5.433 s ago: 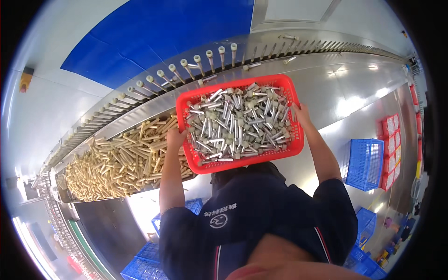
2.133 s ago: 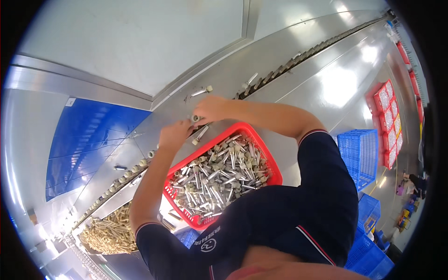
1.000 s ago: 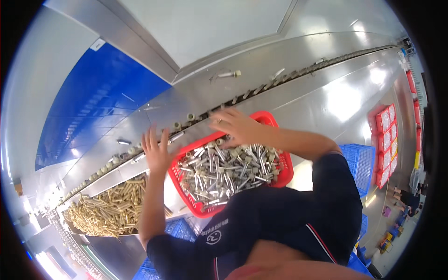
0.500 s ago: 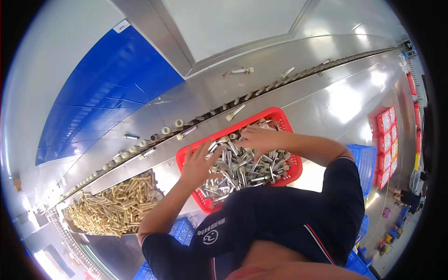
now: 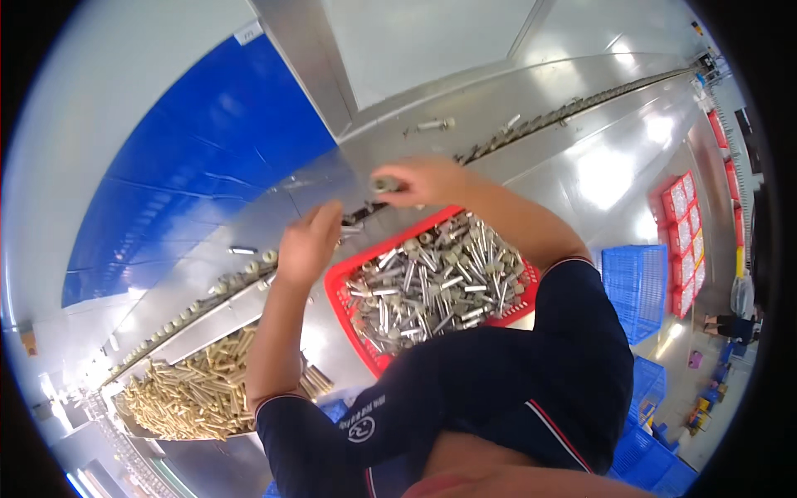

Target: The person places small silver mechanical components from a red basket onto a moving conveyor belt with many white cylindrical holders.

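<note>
I see a red basket (image 5: pixel 365 353) of silver-grey metal pins (image 5: pixel 436 282), pale gold pins (image 5: pixel 195 390) heaped in the steel trough — a deep blue panel (image 5: pixel 191 174) behind, blue crates (image 5: pixel 635 286), and a navy sleeve (image 5: pixel 581 332) with a red-white stripe.

Both arms reach forward, the left hand (image 5: pixel 309 242) raised with fingers curled, the right hand (image 5: pixel 419 180) pinching closed.

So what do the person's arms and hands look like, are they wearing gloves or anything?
No gloves. Both hands, the left hand and the right hand, are bare, and so are the forearms. The short sleeves are dark navy, with a thin red and white stripe lower on the shirt. No watch or rings show.
</note>
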The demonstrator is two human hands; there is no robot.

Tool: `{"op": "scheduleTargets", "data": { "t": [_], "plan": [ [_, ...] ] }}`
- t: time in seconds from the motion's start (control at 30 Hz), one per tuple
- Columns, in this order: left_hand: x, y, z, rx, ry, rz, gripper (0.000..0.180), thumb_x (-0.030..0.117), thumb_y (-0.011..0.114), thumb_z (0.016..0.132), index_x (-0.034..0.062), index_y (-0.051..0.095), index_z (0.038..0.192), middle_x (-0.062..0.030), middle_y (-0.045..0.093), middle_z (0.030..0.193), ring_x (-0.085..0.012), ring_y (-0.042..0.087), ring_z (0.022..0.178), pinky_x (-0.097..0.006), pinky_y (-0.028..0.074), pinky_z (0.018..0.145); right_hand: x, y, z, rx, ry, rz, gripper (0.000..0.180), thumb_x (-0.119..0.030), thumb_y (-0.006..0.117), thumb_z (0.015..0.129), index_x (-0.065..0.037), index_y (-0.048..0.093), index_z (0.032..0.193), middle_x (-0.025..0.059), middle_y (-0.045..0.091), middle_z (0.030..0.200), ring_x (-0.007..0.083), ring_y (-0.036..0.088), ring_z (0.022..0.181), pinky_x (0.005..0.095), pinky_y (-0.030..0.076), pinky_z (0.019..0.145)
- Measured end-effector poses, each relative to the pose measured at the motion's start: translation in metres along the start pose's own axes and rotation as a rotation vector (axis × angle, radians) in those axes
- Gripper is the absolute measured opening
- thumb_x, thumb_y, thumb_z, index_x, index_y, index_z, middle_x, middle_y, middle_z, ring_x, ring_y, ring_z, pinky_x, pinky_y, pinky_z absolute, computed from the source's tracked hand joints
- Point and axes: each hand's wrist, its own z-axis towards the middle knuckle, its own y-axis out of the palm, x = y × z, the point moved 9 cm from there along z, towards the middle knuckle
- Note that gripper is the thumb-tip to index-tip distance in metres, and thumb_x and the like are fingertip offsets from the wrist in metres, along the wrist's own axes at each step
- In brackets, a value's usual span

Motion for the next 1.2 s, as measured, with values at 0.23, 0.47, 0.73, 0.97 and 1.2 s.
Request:
{"op": "scheduleTargets", "data": {
  "t": [0.23,0.47,0.73,0.97,1.2],
  "plan": [
    [0.023,0.047,-0.076,0.084,0.010,-0.059,0.064,0.047,0.067,0.073,0.0176,0.047,0.126,-0.0121,0.034,0.141,-0.0328,0.042,0.120,-0.056,0.028,0.101,0.037,0.057,-0.136,-0.127,-0.092,-0.326,0.056,-0.036,0.071,0.074,-0.011,0.052,0.121,0.0104,0.055,0.112,0.0269,0.054,0.103,0.0396,0.044,0.086],
    [-0.073,0.046,-0.013,-0.293,-0.296,0.134,0.042,0.038,0.063,0.080,0.0176,0.052,0.116,-0.0114,0.061,0.105,-0.0335,0.061,0.091,-0.048,0.049,0.077,-0.013,0.086,0.031,-0.084,-0.222,-0.428,0.056,-0.040,0.066,0.078,-0.006,0.050,0.119,0.0137,0.055,0.107,0.0320,0.054,0.100,0.0444,0.040,0.091],
    [-0.019,-0.027,-0.001,0.294,-0.049,-0.183,0.017,0.022,0.055,0.086,0.0111,0.053,0.099,-0.0119,0.062,0.077,-0.0359,0.060,0.065,-0.045,0.049,0.055,0.008,0.036,0.033,-0.111,0.052,-0.136,0.031,-0.037,0.065,0.079,-0.009,0.056,0.086,0.0105,0.060,0.072,0.0280,0.061,0.068,0.0377,0.047,0.058],
    [0.044,0.038,-0.078,-0.036,0.177,-0.128,0.056,0.038,0.072,0.071,0.0180,0.055,0.120,-0.0147,0.057,0.113,-0.0350,0.056,0.102,-0.053,0.044,0.083,0.003,0.104,-0.079,-0.408,-0.132,-0.295,0.074,-0.026,0.077,0.066,-0.011,0.043,0.129,0.0149,0.045,0.126,0.0346,0.042,0.120,0.0452,0.038,0.098],
    [-0.083,0.037,-0.038,0.076,-0.041,0.014,0.041,0.031,0.071,0.074,0.0118,0.058,0.107,-0.0130,0.059,0.107,-0.0327,0.058,0.096,-0.048,0.046,0.081,-0.016,0.124,0.061,-0.125,-0.182,-0.442,0.047,-0.036,0.071,0.073,-0.011,0.052,0.108,0.0155,0.058,0.095,0.0337,0.056,0.093,0.0446,0.045,0.077]
  ]
}}
